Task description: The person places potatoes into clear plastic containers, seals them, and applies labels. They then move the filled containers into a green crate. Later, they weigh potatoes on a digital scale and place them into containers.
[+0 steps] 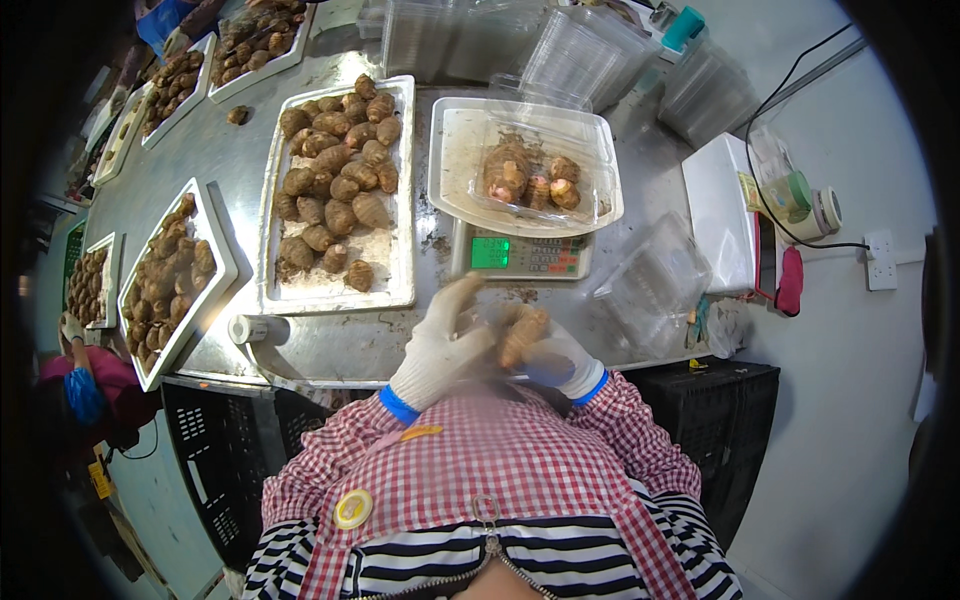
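Observation:
My right hand (566, 361), in a white knit glove with a blue cuff, holds a brown taro corm (523, 337) in front of my apron. Beside it my left hand (444, 351), gloved the same way, has its thumb and fingers apart with nothing in them; motion blurs both hands a little. Just beyond them stands a digital scale (525, 259) with a lit green display. On its pan (453, 161) rests an open clear plastic container (600, 196) with several taro corms (506, 172) inside. A white foam tray (375, 283) of taros lies to the left.
More taro trays (225, 270) stand further left, where a co-worker's gloved hand (72, 327) shows. Stacked clear containers (450, 41) line the back. Clear lids or containers (652, 281) lie at right, near a white box (716, 214). A label roll (247, 328) sits by the front edge.

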Available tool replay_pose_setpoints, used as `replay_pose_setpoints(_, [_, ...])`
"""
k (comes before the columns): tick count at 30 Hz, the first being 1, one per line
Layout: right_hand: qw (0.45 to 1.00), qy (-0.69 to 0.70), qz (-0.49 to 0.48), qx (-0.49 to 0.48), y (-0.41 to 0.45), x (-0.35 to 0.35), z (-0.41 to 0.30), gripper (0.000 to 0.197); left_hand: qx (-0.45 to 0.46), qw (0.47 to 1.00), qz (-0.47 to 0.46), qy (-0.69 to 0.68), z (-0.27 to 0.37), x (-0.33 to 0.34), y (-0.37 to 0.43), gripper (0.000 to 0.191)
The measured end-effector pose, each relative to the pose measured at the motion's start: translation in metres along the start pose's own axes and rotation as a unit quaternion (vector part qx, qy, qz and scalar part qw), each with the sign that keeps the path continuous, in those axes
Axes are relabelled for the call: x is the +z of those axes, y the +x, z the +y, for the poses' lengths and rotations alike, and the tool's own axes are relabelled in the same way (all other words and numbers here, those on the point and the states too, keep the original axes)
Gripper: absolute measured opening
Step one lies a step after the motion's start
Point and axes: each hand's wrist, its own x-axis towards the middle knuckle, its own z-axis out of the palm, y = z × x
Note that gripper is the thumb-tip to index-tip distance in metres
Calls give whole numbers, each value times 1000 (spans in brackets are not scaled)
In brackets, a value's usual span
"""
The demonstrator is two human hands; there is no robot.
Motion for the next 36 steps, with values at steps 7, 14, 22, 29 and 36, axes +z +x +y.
replay_pose_setpoints(7, [992, -108, 10, 69, -2, -7, 4, 50, 39, 983, -165, 73, 24, 4, 11, 76])
replay_pose_setpoints(14, [920, -374, 2, 116, -22, 10, -31, 41, -65, 983, -149, -82, 14, 28, 13, 46])
replay_pose_setpoints(22, [643, -447, 603, -150, -165, -116, -152, 30, -116, 932, -48, -339, -9, 40, 21, 32])
replay_pose_setpoints(29, [470, -662, 548, 204, -186, -259, -126, 39, -147, 925, -45, -346, 9, 73, 23, 14])
replay_pose_setpoints(36, [462, -632, 595, 184, -171, -271, -117, 41, -182, 915, -23, -360, 7, 78, 21, 15])
